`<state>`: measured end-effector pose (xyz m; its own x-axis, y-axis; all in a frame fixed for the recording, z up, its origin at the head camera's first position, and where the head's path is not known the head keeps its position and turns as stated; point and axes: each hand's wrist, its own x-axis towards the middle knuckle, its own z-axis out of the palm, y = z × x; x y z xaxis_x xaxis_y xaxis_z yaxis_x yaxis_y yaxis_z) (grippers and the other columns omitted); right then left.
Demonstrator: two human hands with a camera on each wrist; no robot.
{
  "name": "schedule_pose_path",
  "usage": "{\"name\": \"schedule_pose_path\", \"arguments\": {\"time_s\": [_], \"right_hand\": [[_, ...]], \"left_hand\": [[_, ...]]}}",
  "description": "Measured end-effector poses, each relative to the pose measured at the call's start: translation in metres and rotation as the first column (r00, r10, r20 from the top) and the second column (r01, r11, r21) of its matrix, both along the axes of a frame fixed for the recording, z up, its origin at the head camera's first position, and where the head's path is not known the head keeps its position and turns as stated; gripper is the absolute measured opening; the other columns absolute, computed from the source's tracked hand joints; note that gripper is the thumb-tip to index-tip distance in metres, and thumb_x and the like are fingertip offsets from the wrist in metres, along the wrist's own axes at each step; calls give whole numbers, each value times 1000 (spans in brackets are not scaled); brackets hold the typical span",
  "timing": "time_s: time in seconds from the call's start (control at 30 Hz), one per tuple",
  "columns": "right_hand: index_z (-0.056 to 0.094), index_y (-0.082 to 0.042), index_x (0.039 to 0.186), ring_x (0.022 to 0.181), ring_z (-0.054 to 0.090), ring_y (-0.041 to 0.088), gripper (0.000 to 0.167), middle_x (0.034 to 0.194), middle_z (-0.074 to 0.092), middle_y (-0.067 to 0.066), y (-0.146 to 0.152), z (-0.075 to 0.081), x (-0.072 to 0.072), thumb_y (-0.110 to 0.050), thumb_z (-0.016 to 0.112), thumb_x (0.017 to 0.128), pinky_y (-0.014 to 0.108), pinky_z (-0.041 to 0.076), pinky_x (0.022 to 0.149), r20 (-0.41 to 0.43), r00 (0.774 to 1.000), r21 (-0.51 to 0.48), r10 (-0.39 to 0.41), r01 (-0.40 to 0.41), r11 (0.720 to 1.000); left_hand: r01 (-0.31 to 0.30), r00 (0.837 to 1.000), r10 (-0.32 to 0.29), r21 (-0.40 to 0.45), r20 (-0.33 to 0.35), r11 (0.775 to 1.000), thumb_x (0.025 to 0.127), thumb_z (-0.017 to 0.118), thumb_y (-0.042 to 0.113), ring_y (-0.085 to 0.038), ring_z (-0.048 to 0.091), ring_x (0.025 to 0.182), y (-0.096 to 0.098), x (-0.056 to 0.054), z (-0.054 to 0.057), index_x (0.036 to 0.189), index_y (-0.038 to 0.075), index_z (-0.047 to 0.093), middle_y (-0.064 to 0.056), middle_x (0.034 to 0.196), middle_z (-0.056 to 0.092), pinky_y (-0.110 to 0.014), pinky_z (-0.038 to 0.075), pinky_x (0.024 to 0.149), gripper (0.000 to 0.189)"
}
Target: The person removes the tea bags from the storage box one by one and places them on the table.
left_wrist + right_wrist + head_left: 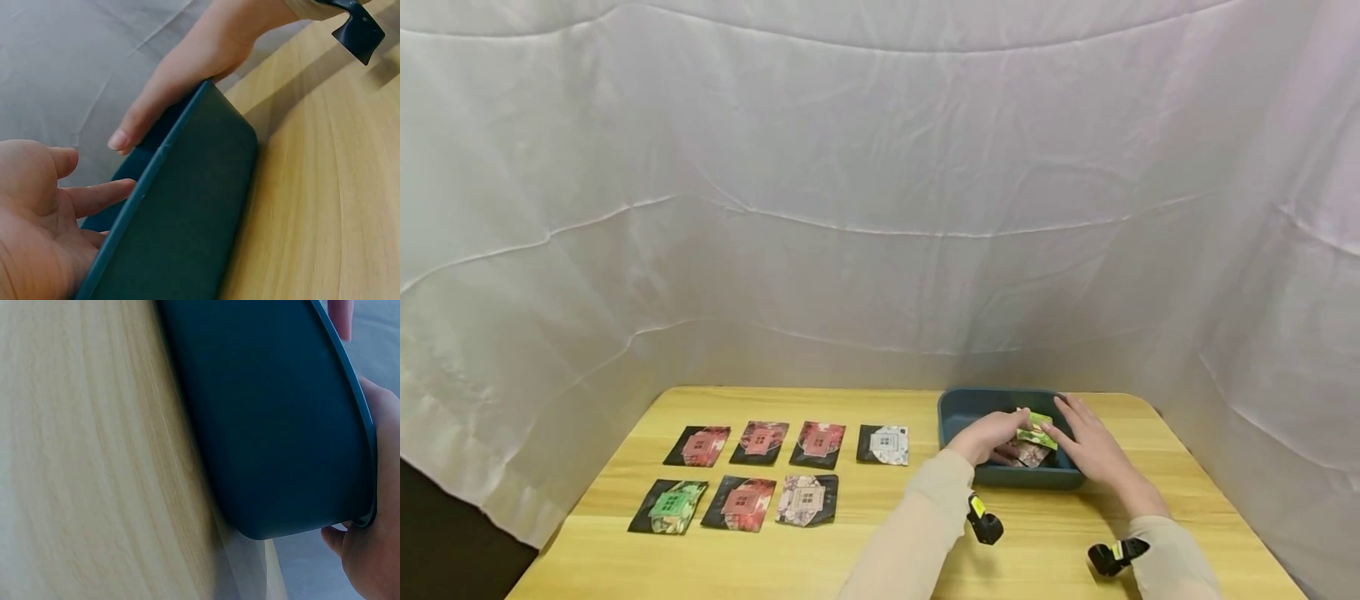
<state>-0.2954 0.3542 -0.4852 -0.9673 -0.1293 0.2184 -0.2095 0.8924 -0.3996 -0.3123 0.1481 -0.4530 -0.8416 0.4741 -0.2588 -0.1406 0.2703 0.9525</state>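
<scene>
A dark blue bin [1030, 477] stands on the table at the right in the head view. Inside lie a green packet [1037, 437] and a pinkish packet [1032, 454] partly under it. My left hand [992, 433] reaches over the near side into the bin, fingertips beside the green packet. In the left wrist view, that hand [37, 219] has its fingers loosely extended, some hidden behind the bin's wall. My right hand [1093, 446] holds the bin's right rim, its thumb over the inside. In the right wrist view, a fingertip [334, 539] shows outside below the rim.
Several flat packets lie in two rows on the left of the wooden table [715, 575]: red ones [818, 443], a white one [883, 445], a green one [670, 507] and a pale pink one [807, 500]. Grey cloth [880, 208] hangs behind and along both sides.
</scene>
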Motion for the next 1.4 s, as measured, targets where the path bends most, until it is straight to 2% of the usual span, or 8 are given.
{"name": "schedule_pose_path", "arguments": {"time_s": [0.17, 0.4, 0.6, 0.8, 0.97, 1.13, 1.27, 1.4], "right_hand": [[24, 1, 153, 144, 14, 52, 78, 158, 16, 31, -5, 0, 0, -52, 43, 100, 71, 15, 110, 4, 1000, -2, 13, -13, 1000], [26, 3, 152, 144, 15, 52, 76, 157, 17, 32, -9, 3, 1, -49, 46, 100, 70, 16, 110, -9, 1000, -19, 18, -18, 1000], [25, 2, 152, 144, 14, 52, 76, 158, 15, 31, -5, 2, 0, -50, 45, 100, 70, 15, 110, 5, 1000, -24, 14, -14, 1000], [23, 1, 153, 144, 13, 53, 78, 158, 15, 32, -2, 1, 0, -53, 43, 100, 71, 14, 110, 15, 1000, -21, 9, -9, 1000], [23, 1, 153, 144, 13, 53, 78, 157, 15, 32, -1, 1, 1, -52, 43, 100, 71, 14, 111, 12, 1000, -19, 16, -15, 1000], [24, 2, 153, 143, 14, 54, 77, 157, 15, 33, -1, -1, 1, -52, 43, 100, 71, 15, 110, 11, 1000, -15, 19, -19, 1000], [23, 2, 153, 143, 14, 54, 77, 157, 15, 33, -1, 0, 1, -52, 43, 100, 71, 14, 110, 12, 1000, -21, 22, -21, 1000], [22, 1, 153, 144, 13, 53, 78, 158, 13, 32, -1, 2, 2, -52, 43, 100, 71, 13, 111, 18, 1000, -28, 21, -20, 999]], "left_hand": [[-26, 999, 27, -29, 25, 999, 101, 44, 49, -33, 65, 104, 5, 0, -1, 129, 6, 62, -12, 135, 58, -48, 55, 87, 55], [-59, 997, 59, 1, 45, 998, 101, 45, 47, -33, 65, 101, 1, -1, -3, 130, 1, 60, -14, 129, 62, -50, 54, 87, 57], [-95, 994, 89, 91, 65, 991, 101, 46, 45, -37, 63, 103, -13, -1, 1, 127, -3, 60, -16, 121, 63, -51, 54, 90, 57], [-163, 987, 162, 128, 24, 978, 101, 49, 40, -35, 67, 100, -28, -2, 4, 119, -4, 65, -14, 110, 66, -46, 55, 90, 50], [-251, 964, 261, 147, -49, 957, 94, 63, 20, -38, 70, 94, -37, -1, 3, 102, -6, 71, -19, 98, 72, -42, 58, 85, 29], [-326, 925, 353, 185, -140, 927, 82, 69, -1, -36, 73, 80, -44, -1, 3, 87, -9, 73, -22, 84, 73, -39, 61, 74, 11], [-371, 893, 406, 194, -194, 908, 78, 69, -4, -29, 74, 72, -53, -1, 4, 84, -7, 72, -12, 80, 71, -32, 61, 66, 7], [-385, 883, 433, 245, -182, 890, 78, 67, -6, -26, 73, 69, -66, 0, 6, 86, -7, 70, -11, 83, 68, -38, 61, 71, 9]]}}
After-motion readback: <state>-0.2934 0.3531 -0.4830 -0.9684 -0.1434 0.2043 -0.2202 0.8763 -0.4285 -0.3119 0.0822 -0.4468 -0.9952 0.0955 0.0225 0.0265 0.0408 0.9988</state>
